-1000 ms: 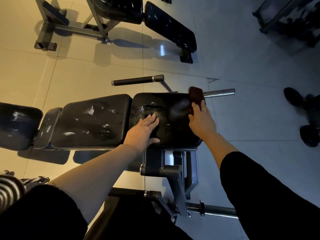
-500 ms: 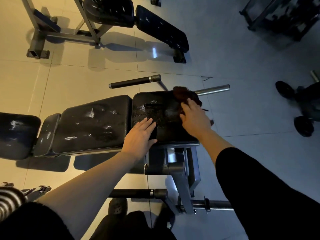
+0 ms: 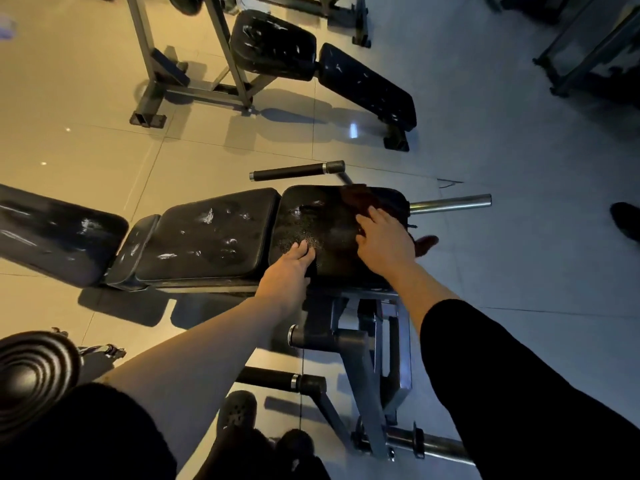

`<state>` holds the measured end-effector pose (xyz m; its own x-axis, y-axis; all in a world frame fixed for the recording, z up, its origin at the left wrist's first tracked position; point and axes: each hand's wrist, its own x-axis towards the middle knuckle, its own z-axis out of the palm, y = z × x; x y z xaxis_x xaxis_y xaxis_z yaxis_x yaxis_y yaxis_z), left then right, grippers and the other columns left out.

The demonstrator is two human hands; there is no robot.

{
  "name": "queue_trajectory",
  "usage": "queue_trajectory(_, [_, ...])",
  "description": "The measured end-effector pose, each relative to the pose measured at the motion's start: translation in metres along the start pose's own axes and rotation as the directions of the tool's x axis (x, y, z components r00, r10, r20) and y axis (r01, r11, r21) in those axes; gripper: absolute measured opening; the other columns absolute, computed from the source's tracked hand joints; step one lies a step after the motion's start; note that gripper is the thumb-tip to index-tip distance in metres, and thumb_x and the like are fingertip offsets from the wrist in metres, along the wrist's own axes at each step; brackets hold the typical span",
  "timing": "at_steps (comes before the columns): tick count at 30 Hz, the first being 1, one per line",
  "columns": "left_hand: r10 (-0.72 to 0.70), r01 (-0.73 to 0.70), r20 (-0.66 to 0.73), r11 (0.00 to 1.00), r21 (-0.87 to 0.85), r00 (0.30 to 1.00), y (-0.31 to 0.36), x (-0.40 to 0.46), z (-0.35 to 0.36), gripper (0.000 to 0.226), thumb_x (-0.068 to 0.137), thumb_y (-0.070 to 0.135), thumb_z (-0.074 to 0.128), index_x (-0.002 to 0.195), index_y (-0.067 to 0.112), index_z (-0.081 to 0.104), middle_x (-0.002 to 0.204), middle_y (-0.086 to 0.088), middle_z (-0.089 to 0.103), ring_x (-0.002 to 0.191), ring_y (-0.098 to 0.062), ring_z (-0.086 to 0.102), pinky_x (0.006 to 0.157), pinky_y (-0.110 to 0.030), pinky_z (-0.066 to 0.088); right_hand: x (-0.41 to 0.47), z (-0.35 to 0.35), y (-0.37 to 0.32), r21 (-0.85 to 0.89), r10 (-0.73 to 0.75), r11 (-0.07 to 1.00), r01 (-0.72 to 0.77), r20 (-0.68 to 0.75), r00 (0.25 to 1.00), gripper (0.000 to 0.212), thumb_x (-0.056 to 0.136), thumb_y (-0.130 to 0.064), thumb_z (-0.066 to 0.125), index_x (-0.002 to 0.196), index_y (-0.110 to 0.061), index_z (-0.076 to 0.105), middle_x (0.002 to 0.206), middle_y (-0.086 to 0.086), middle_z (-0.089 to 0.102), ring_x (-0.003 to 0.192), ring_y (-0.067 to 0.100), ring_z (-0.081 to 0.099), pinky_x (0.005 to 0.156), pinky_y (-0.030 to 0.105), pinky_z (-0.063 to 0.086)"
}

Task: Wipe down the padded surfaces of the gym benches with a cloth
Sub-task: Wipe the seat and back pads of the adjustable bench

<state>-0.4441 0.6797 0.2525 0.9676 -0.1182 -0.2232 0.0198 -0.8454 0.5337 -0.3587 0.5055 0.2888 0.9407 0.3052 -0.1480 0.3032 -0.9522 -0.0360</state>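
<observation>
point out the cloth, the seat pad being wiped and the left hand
cloth (image 3: 360, 199), head view, on its dark red fold beyond the fingers
seat pad (image 3: 322, 223), head view, on its bare top surface
left hand (image 3: 289, 271), head view, on the back of the hand

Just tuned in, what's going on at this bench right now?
A person is wiping the seat pad of the near bench. The right hand presses a dark cloth onto the pad's far right part. The left hand rests flat on its near edge. The scuffed back pad lies to the left.
</observation>
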Motion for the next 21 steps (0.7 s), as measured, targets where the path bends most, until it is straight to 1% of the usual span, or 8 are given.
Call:
queue_trajectory(3, [-0.042,0.041,0.004,0.999,0.024,0.999,0.004,-0.001,0.002,0.067,0.097,0.012,0.052,0.153,0.017,0.015,0.161,0.001,0.006,0.148,-0.015,0.004,0.117,-0.028,0.013,0.009,-0.003,0.015,0.025,0.096,0.995,-0.096,0.02,0.995,0.051,0.101,-0.026,0.04,0.15,-0.015,0.03,0.159,0.013,0.019,0.147,0.029,0.016,0.12,0.042,0.016])
queue_trajectory(5, [-0.058,0.058,0.015,0.998,0.035,0.998,0.006,-0.001,0.004,0.069,0.097,0.011,0.052,0.154,0.018,0.013,0.161,0.002,0.005,0.148,-0.014,0.004,0.117,-0.029,0.015,0.006,0.005,-0.005,-0.002,0.038,0.999,-0.038,0.031,0.999,0.055,0.101,-0.028,0.039,0.151,-0.013,0.025,0.16,0.014,0.017,0.147,0.03,0.014,0.12,0.042,0.014])
queue_trajectory(8, [-0.081,0.079,0.031,0.995,0.054,0.996,0.007,-0.002,0.003,0.075,0.092,0.001,0.051,0.154,0.018,0.012,0.161,0.004,0.003,0.148,-0.012,0.004,0.117,-0.028,0.018,-0.017,0.024,-0.044,0.019,-0.096,0.995,0.096,0.023,0.995,0.056,0.101,-0.028,0.041,0.152,-0.014,0.023,0.161,0.012,0.014,0.148,0.027,0.01,0.121,0.04,0.01])
queue_trajectory(12, [-0.08,0.078,0.038,0.995,0.058,0.996,0.008,-0.004,0.003,0.072,0.094,0.007,0.053,0.154,0.019,0.014,0.161,0.003,0.004,0.148,-0.013,0.005,0.118,-0.03,0.018,-0.046,0.029,-0.035,0.033,-0.169,0.985,0.169,-0.003,0.986,0.053,0.102,-0.026,0.039,0.152,-0.019,0.024,0.161,0.008,0.015,0.149,0.023,0.009,0.121,0.038,0.006])
queue_trajectory(14, [-0.069,0.066,0.033,0.996,0.06,0.997,0.005,-0.005,0.002,0.07,0.095,0.012,0.053,0.153,0.02,0.015,0.161,0.003,0.005,0.148,-0.013,0.006,0.118,-0.031,0.02,-0.054,0.026,-0.016,0.041,-0.103,0.994,0.105,-0.034,0.994,0.05,0.103,-0.027,0.038,0.151,-0.02,0.027,0.161,0.008,0.017,0.149,0.022,0.01,0.12,0.038,0.005])
queue_trajectory(17, [-0.031,0.028,0.051,0.998,0.051,0.998,0.0,-0.007,0.001,0.071,0.096,0.012,0.053,0.154,0.021,0.014,0.161,0.005,0.004,0.148,-0.013,0.006,0.118,-0.032,0.022,-0.062,0.021,0.0,0.061,0.097,0.994,-0.093,-0.071,0.993,0.049,0.104,-0.028,0.037,0.151,-0.019,0.028,0.16,0.009,0.017,0.149,0.024,0.009,0.12,0.039,0.006])
queue_trajectory(19, [0.01,-0.013,0.067,0.999,0.052,0.998,-0.005,-0.008,0.0,0.071,0.096,0.012,0.053,0.154,0.022,0.013,0.161,0.006,0.003,0.148,-0.012,0.006,0.117,-0.032,0.025,-0.063,0.023,-0.012,0.06,0.208,0.977,-0.204,-0.076,0.975,0.05,0.104,-0.027,0.035,0.152,-0.017,0.024,0.161,0.011,0.014,0.149,0.027,0.007,0.12,0.041,0.005])
queue_trajectory(21, [0.056,-0.061,0.082,0.996,0.063,0.995,-0.011,-0.008,-0.004,0.073,0.095,0.011,0.055,0.154,0.024,0.013,0.161,0.008,0.001,0.147,-0.011,0.007,0.116,-0.031,0.027,-0.06,0.028,-0.04,0.052,0.255,0.966,-0.252,-0.075,0.964,0.053,0.103,-0.026,0.036,0.153,-0.015,0.019,0.161,0.013,0.011,0.149,0.028,0.006,0.12,0.041,0.002])
